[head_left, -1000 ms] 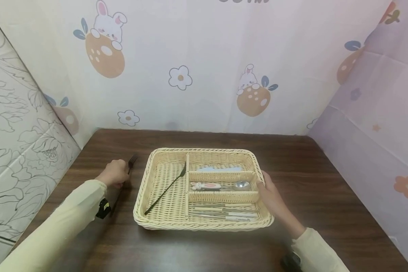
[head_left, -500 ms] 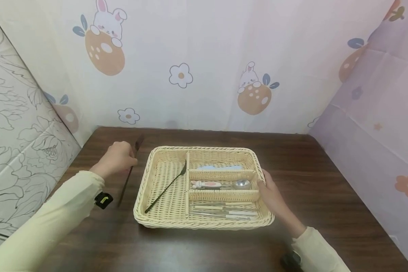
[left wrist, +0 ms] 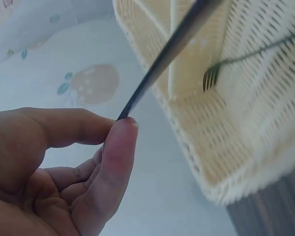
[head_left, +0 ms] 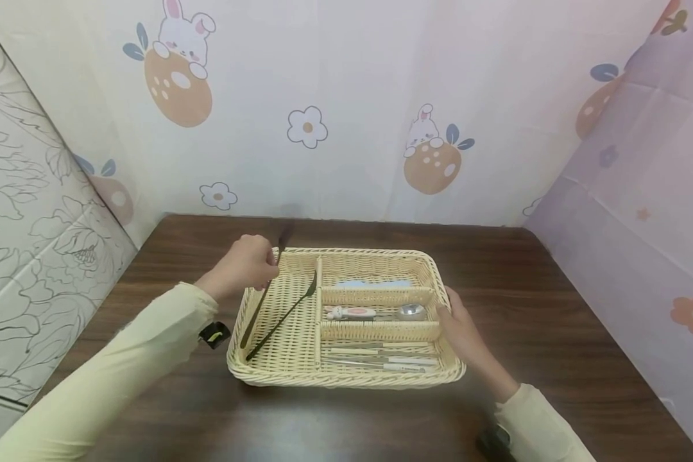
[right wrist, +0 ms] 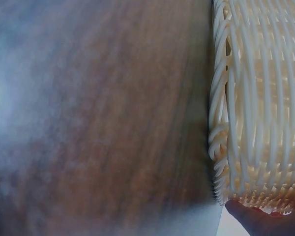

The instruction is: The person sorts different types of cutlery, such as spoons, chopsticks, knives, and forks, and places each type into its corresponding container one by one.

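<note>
My left hand [head_left: 245, 262] pinches a long dark fork [head_left: 256, 314] between thumb and forefinger. The fork slants over the left compartment of a cream wicker basket [head_left: 346, 384], its head blurred above the far rim. In the left wrist view the pinched handle [left wrist: 160, 61] shows close up, beside the basket's wall. Another dark fork [head_left: 283, 317] lies diagonally in that same compartment, its tines [left wrist: 211, 77] towards the divider. At the basket's right end, my right hand [head_left: 462, 327] grips the rim; part of that hand [right wrist: 265, 220] appears at the bottom of the right wrist view.
Three smaller compartments fill the basket's right side. They hold a pale blue flat item [head_left: 373, 283], a spoon [head_left: 411, 312] lying with a white-handled piece [head_left: 352, 313], and several slim light-handled utensils [head_left: 404, 367]. The basket stands on a dark wooden table [head_left: 531, 289] before a patterned curtain [head_left: 358, 160].
My left hand has lifted the fork off the table left of the basket and carried it rightwards over the left compartment. My right hand and the basket stay in place.
</note>
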Demonstrator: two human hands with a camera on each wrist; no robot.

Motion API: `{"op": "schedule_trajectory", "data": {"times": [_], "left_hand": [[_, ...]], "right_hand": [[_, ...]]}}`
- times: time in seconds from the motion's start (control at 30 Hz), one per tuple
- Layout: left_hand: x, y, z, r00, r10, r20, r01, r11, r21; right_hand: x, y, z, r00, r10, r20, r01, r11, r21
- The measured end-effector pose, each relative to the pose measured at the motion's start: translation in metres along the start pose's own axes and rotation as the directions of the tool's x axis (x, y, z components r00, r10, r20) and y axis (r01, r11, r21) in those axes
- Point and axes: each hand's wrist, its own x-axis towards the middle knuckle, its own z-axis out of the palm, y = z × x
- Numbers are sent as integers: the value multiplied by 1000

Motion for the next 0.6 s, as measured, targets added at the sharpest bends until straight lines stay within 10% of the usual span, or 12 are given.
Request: {"op": "schedule_trajectory", "data": {"times": [0.6], "left_hand": [[22, -6, 39, 985, 25, 171, -48, 990, 132]], "right_hand": [[1, 2, 1, 1000, 2, -2, -2, 1000, 0]]}}
